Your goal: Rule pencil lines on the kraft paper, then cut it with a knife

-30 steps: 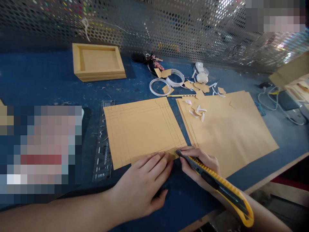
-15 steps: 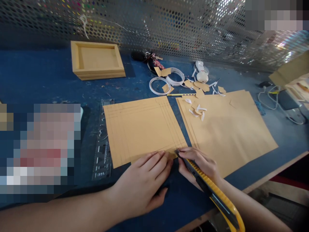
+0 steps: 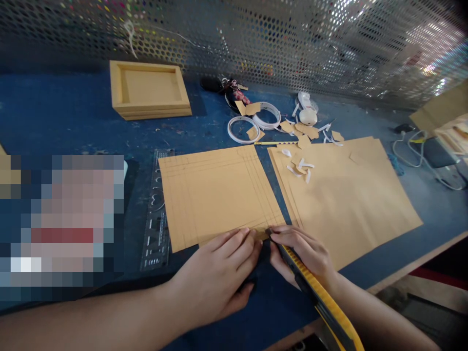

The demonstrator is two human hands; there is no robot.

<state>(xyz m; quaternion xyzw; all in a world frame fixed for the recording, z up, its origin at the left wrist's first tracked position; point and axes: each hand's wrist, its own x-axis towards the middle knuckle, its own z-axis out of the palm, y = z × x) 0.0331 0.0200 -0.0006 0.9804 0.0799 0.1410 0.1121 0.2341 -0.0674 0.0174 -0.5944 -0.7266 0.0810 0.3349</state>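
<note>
A sheet of brown kraft paper (image 3: 215, 195) with pencil lines near its edges lies on the blue table. My left hand (image 3: 223, 273) rests flat over its near edge, fingers stretched out and pressing down. In my right hand (image 3: 307, 251) is a yellow and black utility knife (image 3: 310, 285), its front end at the sheet's near right corner. The blade tip is too small to make out there. To the right lies a stack of larger brown paper sheets (image 3: 347, 195), with white and brown scraps (image 3: 300, 166) on top.
A clear stencil ruler (image 3: 155, 214) lies partly under the sheet's left edge. Behind are a shallow wooden tray (image 3: 150, 111), tape rolls (image 3: 244, 141), a pencil (image 3: 276, 143), keys and a white earbud case (image 3: 307, 117). A perforated metal panel (image 3: 204, 34) closes the back.
The rear end of the utility knife has swung slightly left and down in my right hand. My left hand stays in place on the sheet. The view has shifted a little.
</note>
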